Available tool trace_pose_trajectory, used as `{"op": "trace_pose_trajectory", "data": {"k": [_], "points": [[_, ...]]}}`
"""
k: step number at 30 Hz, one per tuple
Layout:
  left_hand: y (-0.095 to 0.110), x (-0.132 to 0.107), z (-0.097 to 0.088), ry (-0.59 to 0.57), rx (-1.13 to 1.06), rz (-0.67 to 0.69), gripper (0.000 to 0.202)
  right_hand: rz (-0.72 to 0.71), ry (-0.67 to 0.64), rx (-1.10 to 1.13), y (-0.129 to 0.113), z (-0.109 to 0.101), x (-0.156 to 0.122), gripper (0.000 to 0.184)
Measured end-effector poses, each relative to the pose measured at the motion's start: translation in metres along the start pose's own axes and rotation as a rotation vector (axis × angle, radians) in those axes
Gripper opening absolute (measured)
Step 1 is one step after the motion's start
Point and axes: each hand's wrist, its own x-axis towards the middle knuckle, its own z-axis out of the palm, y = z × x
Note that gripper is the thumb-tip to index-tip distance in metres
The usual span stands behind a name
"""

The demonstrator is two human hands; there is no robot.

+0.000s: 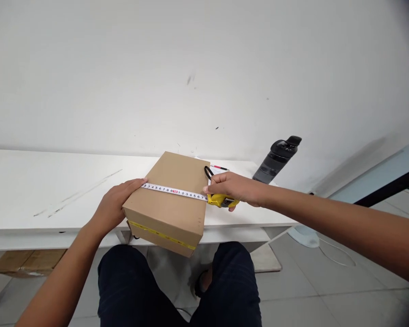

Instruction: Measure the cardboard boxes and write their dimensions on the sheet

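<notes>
A brown cardboard box (pixel 168 211) rests on the white shelf and juts over its front edge, with a strip of yellow tape along its near side. Across its top lies the white, numbered blade of a tape measure (pixel 175 191). My left hand (pixel 117 202) is at the box's left edge, its fingers closed over the blade's end, which they hide. On the right edge, my right hand (pixel 233 188) grips the yellow tape measure case (pixel 218 200). A black strap loop (pixel 208 172) shows beside the right fingers.
A dark bottle (pixel 277 159) stands behind my right forearm. Near it lie a red-and-black pen (pixel 220 167) and some white paper. The white shelf (pixel 71 195) runs along the wall. Below on the left is another cardboard box (pixel 30 262). My knees are under the shelf edge.
</notes>
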Motion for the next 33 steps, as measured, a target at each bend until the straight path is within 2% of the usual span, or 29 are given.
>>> {"op": "trace_pose_trajectory", "data": {"k": [5, 8, 13, 15, 17, 19, 21, 24, 26, 28, 30, 33], "points": [[0.006, 0.001, -0.002, 0.004, 0.161, 0.039, 0.057, -0.106, 0.003, -0.003, 0.011, 0.002, -0.005, 0.052], [0.009, 0.002, -0.007, -0.003, 0.274, 0.067, 0.057, -0.120, 0.033, 0.041, 0.024, 0.002, -0.004, 0.056], [0.007, 0.010, -0.029, -0.070, 0.375, 0.148, 0.050, -0.190, 0.071, -0.031, 0.031, 0.002, -0.004, 0.058], [0.005, 0.013, -0.044, -0.056, 0.424, 0.178, 0.048, -0.248, 0.142, -0.105, 0.027, 0.001, -0.007, 0.056], [0.006, 0.012, -0.060, 0.011, 0.446, 0.178, 0.043, -0.317, 0.247, -0.192, 0.026, -0.001, -0.011, 0.053], [0.013, 0.003, -0.072, 0.099, 0.413, 0.106, 0.044, -0.394, 0.368, -0.260, 0.031, -0.005, -0.016, 0.050], [0.023, -0.014, -0.075, 0.129, 0.305, -0.009, 0.052, -0.488, 0.530, -0.268, 0.046, -0.009, -0.022, 0.046], [0.039, -0.052, -0.055, 0.059, 0.123, -0.098, 0.062, -0.599, 0.844, -0.119, 0.084, -0.006, -0.033, 0.040], [0.050, -0.079, -0.031, 0.092, 0.126, -0.092, 0.075, -0.560, 0.944, 0.151, 0.114, 0.005, -0.040, 0.037], [0.064, -0.102, -0.006, 0.200, 0.223, -0.061, 0.091, -0.448, 0.903, 0.485, 0.140, 0.021, -0.044, 0.035], [0.079, -0.113, 0.011, 0.307, 0.359, 0.008, 0.097, -0.347, 0.867, 0.728, 0.159, 0.042, -0.044, 0.033], [0.091, -0.101, 0.017, 0.368, 0.497, 0.151, 0.084, -0.281, 0.800, 0.948, 0.173, 0.080, -0.038, 0.030]]}}
